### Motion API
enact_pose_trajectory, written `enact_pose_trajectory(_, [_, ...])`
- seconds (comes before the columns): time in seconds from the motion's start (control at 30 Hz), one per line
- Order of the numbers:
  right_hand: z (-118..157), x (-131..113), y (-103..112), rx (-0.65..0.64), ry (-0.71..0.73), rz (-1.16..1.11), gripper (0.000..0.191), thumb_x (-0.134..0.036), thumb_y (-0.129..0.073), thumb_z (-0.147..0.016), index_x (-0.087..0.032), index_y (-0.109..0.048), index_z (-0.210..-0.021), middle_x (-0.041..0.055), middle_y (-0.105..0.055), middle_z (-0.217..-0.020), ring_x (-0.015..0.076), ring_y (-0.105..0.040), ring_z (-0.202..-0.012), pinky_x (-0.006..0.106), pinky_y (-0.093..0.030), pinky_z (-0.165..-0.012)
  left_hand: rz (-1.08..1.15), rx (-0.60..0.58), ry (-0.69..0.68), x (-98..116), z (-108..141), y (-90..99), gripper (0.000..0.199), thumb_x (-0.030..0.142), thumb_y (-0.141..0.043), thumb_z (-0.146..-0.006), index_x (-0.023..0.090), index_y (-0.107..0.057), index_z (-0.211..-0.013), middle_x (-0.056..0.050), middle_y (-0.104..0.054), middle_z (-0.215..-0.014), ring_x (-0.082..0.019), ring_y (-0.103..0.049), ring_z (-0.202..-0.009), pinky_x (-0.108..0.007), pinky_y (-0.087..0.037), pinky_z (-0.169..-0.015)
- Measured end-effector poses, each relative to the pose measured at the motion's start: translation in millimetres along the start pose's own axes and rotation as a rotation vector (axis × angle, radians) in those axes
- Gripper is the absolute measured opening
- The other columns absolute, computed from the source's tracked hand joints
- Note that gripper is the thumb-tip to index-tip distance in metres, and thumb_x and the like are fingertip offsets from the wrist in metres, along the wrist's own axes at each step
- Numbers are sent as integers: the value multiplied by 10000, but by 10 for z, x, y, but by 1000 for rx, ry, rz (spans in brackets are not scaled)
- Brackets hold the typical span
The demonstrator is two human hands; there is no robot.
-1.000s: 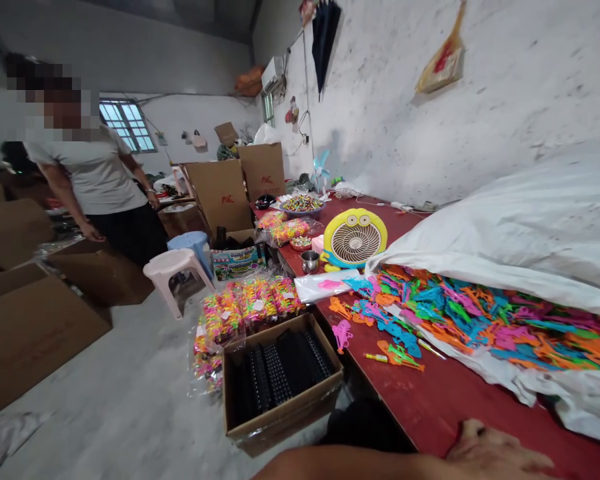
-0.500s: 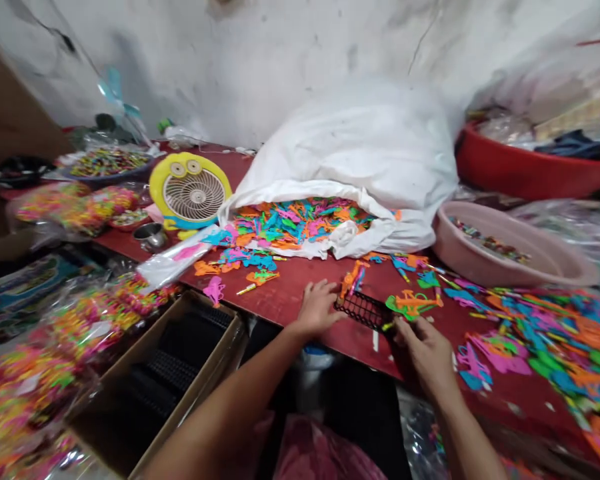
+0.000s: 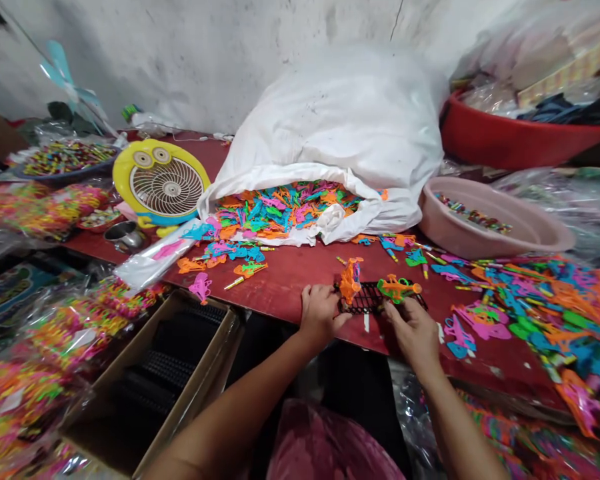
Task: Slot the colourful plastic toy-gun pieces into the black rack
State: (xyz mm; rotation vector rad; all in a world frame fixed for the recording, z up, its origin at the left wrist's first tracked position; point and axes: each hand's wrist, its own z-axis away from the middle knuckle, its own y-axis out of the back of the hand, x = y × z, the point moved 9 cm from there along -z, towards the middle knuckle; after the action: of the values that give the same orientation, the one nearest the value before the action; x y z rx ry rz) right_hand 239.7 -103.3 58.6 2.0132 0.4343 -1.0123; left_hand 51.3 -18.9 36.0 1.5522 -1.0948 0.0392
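A black plastic lattice rack [image 3: 367, 298] lies near the front edge of the red table. My left hand [image 3: 321, 312] is closed at its left end, thumb at the front and fingers behind. On the rack's left part stand orange plastic toy pieces [image 3: 351, 283] with a bit of purple. Over the right part, my right hand [image 3: 414, 333] pinches a green and orange plastic toy [image 3: 399, 288] from below; its fingertips are partly hidden. Behind the rack, a white sack [image 3: 350, 127] gapes open, showing many bright toy pieces [image 3: 285, 208].
Left of my arms is a cardboard box [image 3: 190, 393] of black racks, beside bagged colourful toys [image 3: 55, 333]. A yellow fan [image 3: 123, 180] and metal cup [image 3: 123, 235] stand at left. Loose toy pieces [image 3: 575, 320], a pink basin [image 3: 505, 243] and red tub [image 3: 520, 143] are at right.
My left hand's spread fingers have drawn in around the rack's left end. The right hand still holds the green and orange toy at the rack. The camera view has shifted somewhat.
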Motion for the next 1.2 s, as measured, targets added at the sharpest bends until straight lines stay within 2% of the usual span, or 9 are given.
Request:
enact_pose_trajectory(0.1, [62, 98, -32, 44, -125, -120, 343, -524, -649, -827, -190, -620, -754, 4, -642, -681, 158, -575, -641, 257, -440, -589, 60, 23, 34, -91, -13, -12, 623, 534, -801, -693, 207, -602, -1184, -103, -626, -1211, -297, -546, -1146, -473, -402, -1014])
enact_pose_trajectory(0.23, [166, 85, -163, 57, -239, -257, 351, -523, -704, -786, -175, -660, -801, 25, -688, -710, 178, -623, -654, 278, -482, -602, 101, -39, -16, -144, -100, -86, 986, 614, -808, -636, 171, -407, -1421, -161, -504, -1437, -329, -455, -1323, -494, -335, -1102])
enact_pose_trajectory(0.33, [242, 47, -261, 58, -292, -307, 366, -533, -708, -780, -169, -665, -799, 19, -680, -679, 164, -605, -598, 272, -475, -565, 92, -96, -69, -135, -135, -131, 999, 678, -749, -668, 166, -390, -1447, -169, -504, -1450, -332, -438, -1352, -498, -300, -1125])
enact_pose_trajectory(0.43, [294, 33, -344, 46, -286, -337, 361, -528, -699, -794, -168, -663, -799, 13, -670, -662, 154, -589, -586, 264, -466, -554, 74, -123, -58, -152, -133, -144, 936, 708, -687, -713, 164, -427, -1429, -174, -522, -1437, -339, -433, -1361, -510, -281, -1132])
enact_pose_trajectory(0.63, [340, 41, -353, 75, -144, -174, 345, -507, -664, -835, -179, -659, -729, 29, -660, -661, 163, -576, -615, 273, -454, -570, 61, -160, -37, -136, -119, -135, 902, 703, -646, -757, 136, -430, -1425, -178, -495, -1465, -328, -403, -1392, -512, -268, -1143])
enact_pose_trajectory(0.87, [399, -211, -264, 134, 123, 48, 329, -413, -655, -877, -195, -607, -635, 10, -597, -618, 148, -545, -578, 282, -441, -591, 55, -142, -52, -142, -112, -141, 901, 714, -644, -750, 158, -433, -1426, -162, -495, -1466, -325, -412, -1382, -502, -268, -1147])
enact_pose_trajectory(0.97, [436, -340, -274, 110, 250, 77, 156, -332, -635, -905, -198, -683, -843, 44, -677, -785, 179, -635, -719, 306, -499, -687, 55, -116, -64, -158, -101, -158, 908, 717, -657, -736, 169, -437, -1425, -157, -502, -1460, -328, -421, -1373, -502, -275, -1143])
enact_pose_trajectory(1.03, [455, -390, -277, 94, 302, 70, 141, -284, -612, -922, -209, -684, -1017, 68, -706, -932, 205, -671, -852, 332, -524, -764, 62, -106, -71, -171, -92, -174, 919, 713, -672, -726, 172, -433, -1429, -152, -506, -1458, -329, -422, -1372, -506, -273, -1144])
enact_pose_trajectory(1.2, [468, -417, -236, 119, 312, 80, 149, -267, -594, -933, -221, -675, -1049, 69, -713, -969, 219, -688, -883, 350, -550, -771, 79, -92, -80, -189, -76, -184, 928, 724, -669, -718, 190, -426, -1437, -141, -496, -1472, -325, -412, -1382, -515, -264, -1152])
